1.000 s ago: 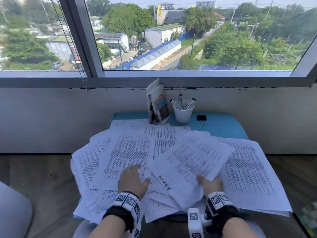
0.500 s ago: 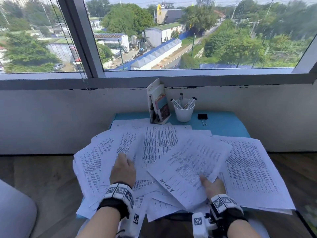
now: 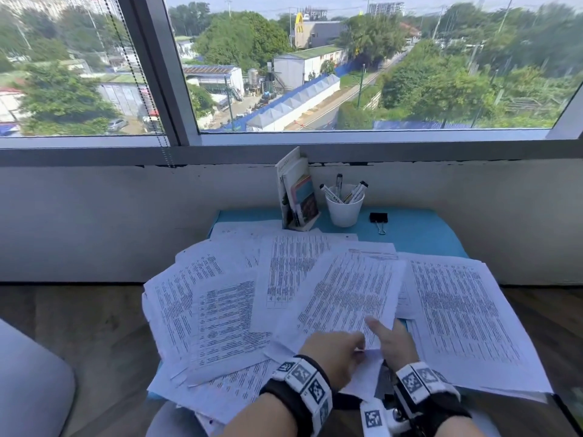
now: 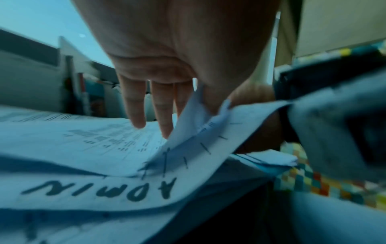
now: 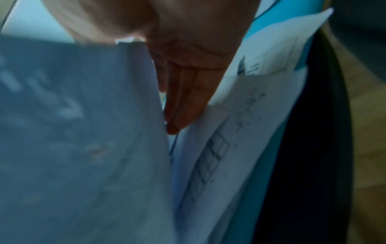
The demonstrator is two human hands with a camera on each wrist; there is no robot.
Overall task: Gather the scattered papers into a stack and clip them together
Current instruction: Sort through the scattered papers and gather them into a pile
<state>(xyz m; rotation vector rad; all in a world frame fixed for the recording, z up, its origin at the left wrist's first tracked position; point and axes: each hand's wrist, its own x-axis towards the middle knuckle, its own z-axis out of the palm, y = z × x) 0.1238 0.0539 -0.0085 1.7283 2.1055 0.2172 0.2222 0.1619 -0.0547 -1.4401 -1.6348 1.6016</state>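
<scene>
Printed papers (image 3: 220, 310) lie scattered and overlapping on a blue table (image 3: 419, 234). One tilted sheet (image 3: 347, 291) lies on top in the middle. My right hand (image 3: 391, 339) holds its near edge, thumb on top and straight fingers (image 5: 183, 102) underneath. My left hand (image 3: 344, 343) is right beside it and pinches the sheet's curled near corner (image 4: 200, 105) between thumb and fingers (image 4: 135, 112). A sheet marked ADMIN (image 4: 104, 189) lies just under that corner. A black binder clip (image 3: 378, 218) rests on the bare table at the back, far from both hands.
A white cup of markers (image 3: 344, 206) and a small stand of booklets (image 3: 298, 197) stand at the table's back edge against the wall under the window. Sheets overhang the left, right and near edges. Wooden floor lies on both sides.
My left hand has left the sheets at the left of the pile and moved right to the near corner of the tilted sheet, next to my right hand. The right hand kept its hold.
</scene>
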